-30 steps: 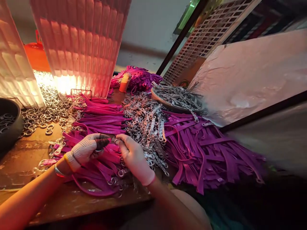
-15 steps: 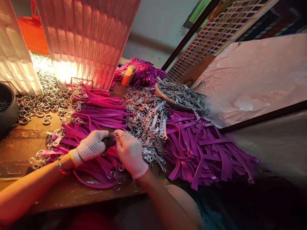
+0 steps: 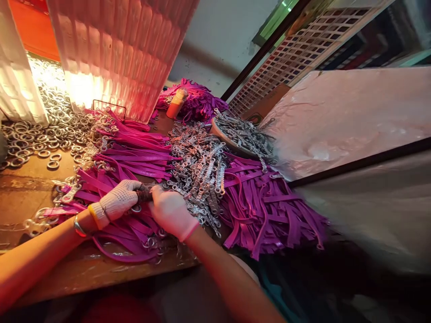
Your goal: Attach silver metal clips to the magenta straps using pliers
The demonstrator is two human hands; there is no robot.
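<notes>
1. The left hand [image 3: 117, 202], in a knitted glove, is closed around a small dark tool [image 3: 144, 195]; a metal ring [image 3: 136, 208] hangs just below its fingers.
2. The right hand [image 3: 171, 211] meets it with fingers curled and pinched on a small part at the tool's tip; this part is probably a metal clasp, but the view is too poor to be sure.
3. Under both hands lie purple straps with rings [image 3: 134, 233], seemingly finished.
4. Beyond the right fingers, the pile of metal clasps [image 3: 202, 172] and the plain purple straps [image 3: 269, 211] are large, so much work seems left.
5. Compared with a second ago, the hands are closer together and the ring between the fingertips is now hidden.
</notes>
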